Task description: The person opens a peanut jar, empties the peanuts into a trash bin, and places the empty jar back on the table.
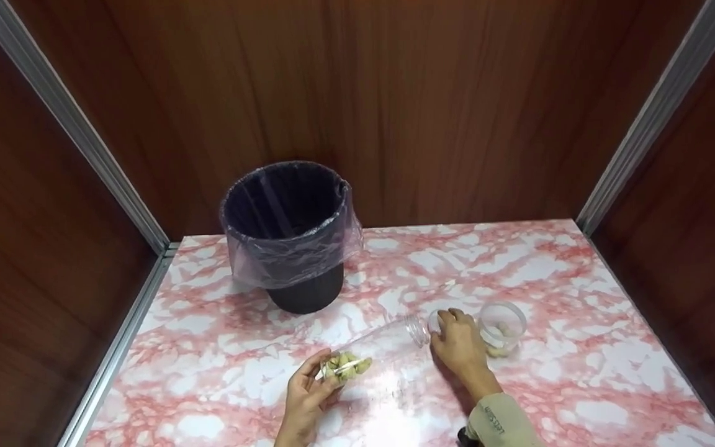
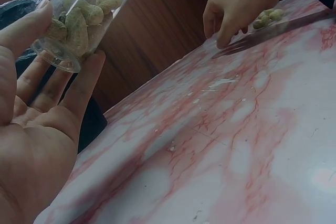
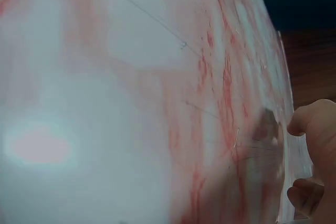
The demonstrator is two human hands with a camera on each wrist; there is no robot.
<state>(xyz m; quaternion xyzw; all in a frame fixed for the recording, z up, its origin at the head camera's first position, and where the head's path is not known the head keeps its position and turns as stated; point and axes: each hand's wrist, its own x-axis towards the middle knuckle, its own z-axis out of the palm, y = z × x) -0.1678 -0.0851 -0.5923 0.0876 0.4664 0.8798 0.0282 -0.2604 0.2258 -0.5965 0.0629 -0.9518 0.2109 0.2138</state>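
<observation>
My left hand [image 1: 309, 394] holds a clear plastic jar [image 1: 382, 344] by its base, tilted so that its threaded mouth points right towards my right hand. Unshelled peanuts [image 2: 79, 22] lie at the bottom of the jar, seen through the wall in the left wrist view. My right hand [image 1: 460, 344] is low over the table, its thumb and fingers bent round a clear round lid [image 1: 435, 320], mostly hidden by the fingers. Right beside that hand stands a clear tub [image 1: 512, 313] with a few peanuts [image 1: 499, 347] in it.
Behind the jar stands a black bin [image 1: 305, 292] with a thin purple liner [image 1: 295, 264] folded over its rim. The table [image 1: 208, 372] has a red and white marbled top with small crumbs on it. Brown panels [image 1: 444, 124] close it in at the back and sides.
</observation>
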